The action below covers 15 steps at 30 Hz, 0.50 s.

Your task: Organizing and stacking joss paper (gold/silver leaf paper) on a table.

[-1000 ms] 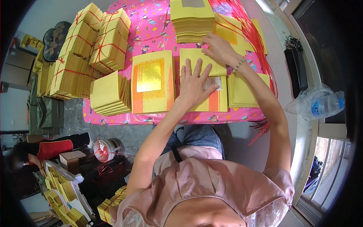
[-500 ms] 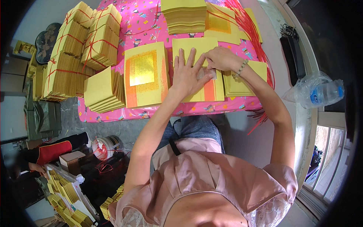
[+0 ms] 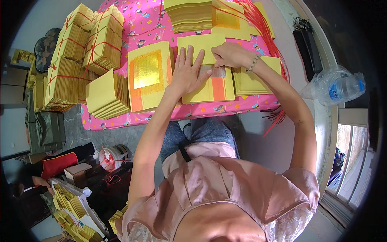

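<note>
My left hand lies flat with its fingers spread on a yellow paper sheet. The sheet's plain upper part is folded over; below it show a silver patch and an orange stripe. Curled fingers of my right hand close on the folded part's right side; the fingertips are partly hidden. To the left lies a stack of yellow sheets with a gold square, and beyond it a leaning pile of folded yellow paper. More folded yellow paper lies under my right wrist.
Bundles of yellow paper tied with red string stand at the far left. A tall yellow stack and red strands lie at the back of the pink-covered table. A bagged bottle is at right. Another person's hand shows lower left.
The whole view has shifted slightly. My left hand has slid a little left on the sheet, showing more of the silver patch. My right hand stays at the folded part.
</note>
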### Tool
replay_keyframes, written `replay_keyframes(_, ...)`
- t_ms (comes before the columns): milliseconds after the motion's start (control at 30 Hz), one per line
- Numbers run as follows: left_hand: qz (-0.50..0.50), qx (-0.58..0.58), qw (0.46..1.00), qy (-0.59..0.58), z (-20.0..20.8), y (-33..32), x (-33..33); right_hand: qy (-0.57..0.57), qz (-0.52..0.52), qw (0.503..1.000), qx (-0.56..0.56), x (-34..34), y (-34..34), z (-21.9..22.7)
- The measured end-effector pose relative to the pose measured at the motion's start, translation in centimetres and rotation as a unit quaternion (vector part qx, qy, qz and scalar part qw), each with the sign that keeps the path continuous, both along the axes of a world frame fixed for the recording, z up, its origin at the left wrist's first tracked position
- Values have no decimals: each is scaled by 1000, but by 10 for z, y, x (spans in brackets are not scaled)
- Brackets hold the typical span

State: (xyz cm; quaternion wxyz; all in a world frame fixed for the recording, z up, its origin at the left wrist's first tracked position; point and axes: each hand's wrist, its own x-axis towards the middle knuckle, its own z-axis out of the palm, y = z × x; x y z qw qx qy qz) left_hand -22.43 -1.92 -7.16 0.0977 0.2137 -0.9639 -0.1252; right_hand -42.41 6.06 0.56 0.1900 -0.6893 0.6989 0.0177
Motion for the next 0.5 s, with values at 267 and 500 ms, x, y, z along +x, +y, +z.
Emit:
replay_keyframes(267,5,-4,1000,17,6,1,0,76,97,979,-160,-2,9,-6)
replay_keyframes(500,39,-113,991,65,11,1,-15,219,178,942,-180,-1,5,-9)
